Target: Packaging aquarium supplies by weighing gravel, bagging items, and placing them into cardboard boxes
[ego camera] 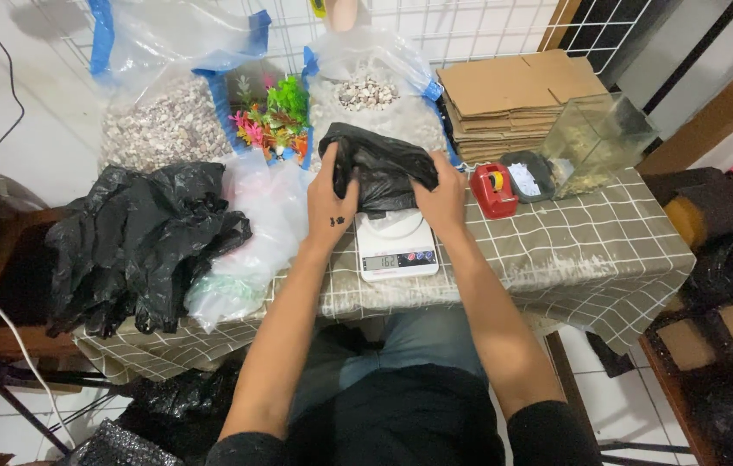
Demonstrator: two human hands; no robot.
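Our left hand and right hand grip a black bag on the white scale; tape dispenser at three o'clock.

Bare forearms, black sleeves pushed up past the elbows, small dark mark on the left hand (tattoo-like), blue jeans.

The black bag hides the top of the white scale between the hands, and what is inside cannot be seen; the right hand fingertips sink into its folds
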